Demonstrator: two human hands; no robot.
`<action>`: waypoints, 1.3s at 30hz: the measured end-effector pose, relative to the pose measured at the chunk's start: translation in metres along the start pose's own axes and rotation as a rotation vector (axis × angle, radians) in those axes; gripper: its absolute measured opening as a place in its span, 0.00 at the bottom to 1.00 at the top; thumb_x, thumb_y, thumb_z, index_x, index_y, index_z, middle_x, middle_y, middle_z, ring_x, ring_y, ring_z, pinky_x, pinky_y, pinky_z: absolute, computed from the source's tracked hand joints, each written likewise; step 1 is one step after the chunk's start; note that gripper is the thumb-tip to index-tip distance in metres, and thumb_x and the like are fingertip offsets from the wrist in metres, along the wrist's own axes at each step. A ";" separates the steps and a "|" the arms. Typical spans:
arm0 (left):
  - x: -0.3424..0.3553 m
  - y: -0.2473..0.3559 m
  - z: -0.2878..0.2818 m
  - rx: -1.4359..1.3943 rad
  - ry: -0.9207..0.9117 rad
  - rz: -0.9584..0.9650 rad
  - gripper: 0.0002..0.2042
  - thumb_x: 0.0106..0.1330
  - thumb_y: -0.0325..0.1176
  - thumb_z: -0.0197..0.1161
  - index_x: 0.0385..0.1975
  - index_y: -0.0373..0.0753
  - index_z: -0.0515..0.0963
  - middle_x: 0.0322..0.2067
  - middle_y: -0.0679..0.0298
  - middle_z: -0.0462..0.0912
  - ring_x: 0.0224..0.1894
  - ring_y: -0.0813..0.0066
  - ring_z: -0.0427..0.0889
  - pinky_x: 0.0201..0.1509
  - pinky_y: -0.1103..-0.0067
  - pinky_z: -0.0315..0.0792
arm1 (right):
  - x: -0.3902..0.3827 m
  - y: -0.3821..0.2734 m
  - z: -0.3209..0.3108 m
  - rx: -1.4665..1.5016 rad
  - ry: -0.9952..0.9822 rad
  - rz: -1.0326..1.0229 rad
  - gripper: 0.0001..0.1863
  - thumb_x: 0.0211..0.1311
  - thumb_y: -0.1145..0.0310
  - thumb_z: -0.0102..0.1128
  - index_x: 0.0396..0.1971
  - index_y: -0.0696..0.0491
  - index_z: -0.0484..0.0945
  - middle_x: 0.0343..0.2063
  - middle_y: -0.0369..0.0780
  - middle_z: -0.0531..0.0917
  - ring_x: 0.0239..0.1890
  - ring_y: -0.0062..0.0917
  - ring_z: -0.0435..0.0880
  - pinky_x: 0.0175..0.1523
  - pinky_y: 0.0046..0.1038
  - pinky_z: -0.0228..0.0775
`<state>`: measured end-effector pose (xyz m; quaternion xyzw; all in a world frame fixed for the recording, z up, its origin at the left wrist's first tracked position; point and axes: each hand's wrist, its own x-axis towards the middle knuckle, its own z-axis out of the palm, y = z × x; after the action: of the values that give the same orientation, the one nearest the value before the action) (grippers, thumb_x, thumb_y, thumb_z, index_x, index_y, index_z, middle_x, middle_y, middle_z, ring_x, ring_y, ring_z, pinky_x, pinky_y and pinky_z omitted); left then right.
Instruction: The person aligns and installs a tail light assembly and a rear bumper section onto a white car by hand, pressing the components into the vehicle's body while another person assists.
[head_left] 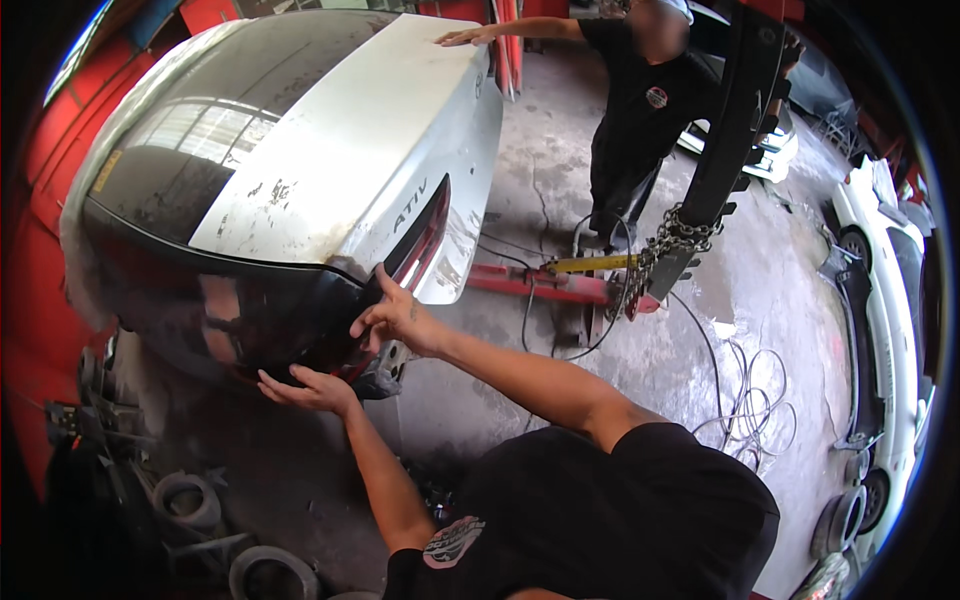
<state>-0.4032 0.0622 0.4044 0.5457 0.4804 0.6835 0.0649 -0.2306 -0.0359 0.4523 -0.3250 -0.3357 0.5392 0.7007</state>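
The rear corner of a car stands in front of me, with a white trunk lid (pixel 300 130) and a black rear side panel (pixel 180 290). My right hand (pixel 395 318) is at the gap between lid and panel, its index finger stretched up to the edge by the red tail light (pixel 428 235) and its other fingers partly bent. Lower down, my left hand (pixel 308 388) lies palm up with fingers spread, against or just under the dark corner. Whether it bears any weight, I cannot tell. A grey bracket-like part (pixel 380 378) juts out beside it.
Across the car, a co-worker in black (pixel 650 110) rests a hand on the lid. A black post wrapped in chain (pixel 685 235) stands on a red beam (pixel 540 285). Loose cable (pixel 755 400) coils on the floor. Old tires (pixel 190 500) lie lower left; a white car (pixel 885 300) is at right.
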 end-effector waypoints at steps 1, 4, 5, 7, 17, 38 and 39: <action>0.000 0.000 -0.001 0.004 -0.003 0.000 0.27 0.73 0.32 0.54 0.71 0.35 0.64 0.71 0.36 0.56 0.74 0.40 0.58 0.75 0.56 0.52 | 0.000 -0.002 -0.002 0.004 0.002 0.003 0.55 0.64 0.77 0.47 0.75 0.46 0.13 0.37 0.52 0.87 0.24 0.31 0.86 0.40 0.31 0.84; 0.002 0.004 -0.003 0.006 -0.007 -0.005 0.27 0.73 0.32 0.54 0.71 0.35 0.65 0.71 0.35 0.57 0.73 0.39 0.58 0.75 0.55 0.52 | -0.004 -0.007 -0.004 -0.051 0.009 0.023 0.54 0.65 0.76 0.50 0.77 0.50 0.19 0.37 0.51 0.87 0.25 0.31 0.87 0.39 0.30 0.83; 0.002 0.002 -0.002 0.013 -0.010 0.000 0.27 0.73 0.32 0.54 0.71 0.35 0.65 0.71 0.35 0.57 0.73 0.39 0.58 0.75 0.55 0.52 | -0.007 -0.007 -0.007 -0.043 0.009 0.025 0.54 0.65 0.76 0.50 0.77 0.50 0.19 0.37 0.51 0.87 0.25 0.31 0.87 0.39 0.30 0.83; 0.002 -0.002 -0.003 0.029 -0.001 0.008 0.27 0.73 0.32 0.54 0.71 0.35 0.64 0.70 0.35 0.57 0.73 0.39 0.58 0.75 0.55 0.52 | -0.015 -0.005 -0.012 -0.113 -0.039 0.002 0.50 0.65 0.75 0.51 0.79 0.52 0.29 0.35 0.50 0.88 0.25 0.30 0.87 0.38 0.29 0.82; 0.003 0.003 0.007 -0.037 -0.005 0.041 0.28 0.72 0.31 0.54 0.72 0.33 0.63 0.72 0.36 0.55 0.74 0.40 0.56 0.76 0.55 0.50 | -0.187 0.176 -0.239 -1.225 -0.017 0.349 0.32 0.53 0.64 0.59 0.61 0.58 0.78 0.42 0.54 0.86 0.41 0.41 0.88 0.51 0.38 0.79; 0.000 -0.012 0.010 0.102 0.005 0.082 0.24 0.70 0.33 0.49 0.63 0.26 0.72 0.66 0.37 0.68 0.70 0.44 0.65 0.74 0.58 0.56 | -0.208 0.226 -0.252 -1.056 -0.066 0.400 0.27 0.61 0.61 0.58 0.57 0.62 0.80 0.50 0.56 0.84 0.56 0.50 0.82 0.63 0.39 0.73; 0.000 -0.014 0.012 0.108 -0.008 0.092 0.24 0.70 0.33 0.49 0.63 0.26 0.72 0.66 0.37 0.68 0.70 0.44 0.65 0.74 0.58 0.56 | -0.196 0.222 -0.237 -1.025 -0.069 0.312 0.28 0.60 0.62 0.59 0.58 0.62 0.79 0.50 0.57 0.85 0.53 0.50 0.84 0.60 0.38 0.75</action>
<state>-0.3994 0.0762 0.3936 0.5728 0.4908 0.6565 0.0057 -0.1936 -0.2031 0.1138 -0.6535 -0.5264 0.4144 0.3523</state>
